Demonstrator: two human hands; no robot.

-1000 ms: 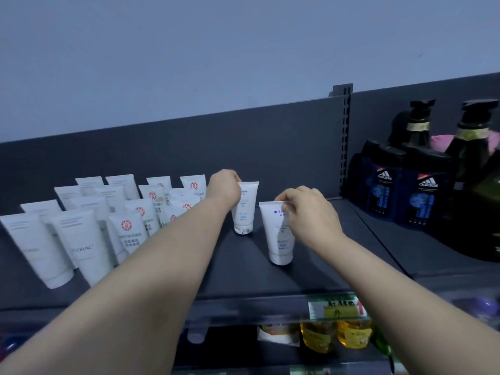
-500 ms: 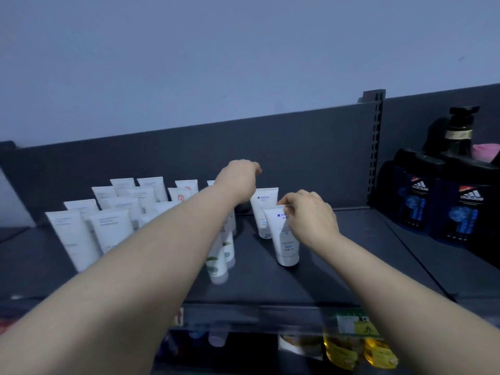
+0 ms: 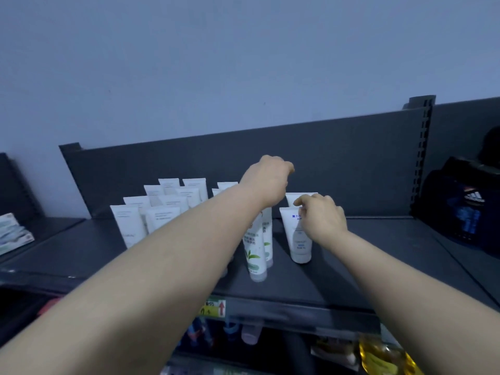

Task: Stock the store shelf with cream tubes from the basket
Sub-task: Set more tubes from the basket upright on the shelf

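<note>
On the dark shelf [image 3: 338, 280] a white cream tube [image 3: 297, 239] with blue print stands cap-down. My right hand [image 3: 322, 217] holds its top edge with curled fingers. Just behind it stands a second, similar tube [image 3: 300, 197], mostly hidden by that hand. My left hand [image 3: 266, 180] hovers above and left of the rear tube, fingers loosely curled, holding nothing. Under my left forearm stand two tubes with green leaf print [image 3: 255, 255]. Several plain white tubes [image 3: 162, 215] are grouped further left. The basket is out of view.
The shelf's dark back panel [image 3: 351, 158] rises behind the tubes. Dark Adidas boxes [image 3: 465, 209] stand on the neighbouring shelf at the right. Pale packets [image 3: 13, 234] lie at far left. A price tag [image 3: 212, 308] sits on the shelf's front edge, with yellow packets [image 3: 378, 355] below.
My left hand has let go of the rear tube and risen above it. My right hand stays on the front tube. The view has swung left, bringing the leaf-print tubes into sight.
</note>
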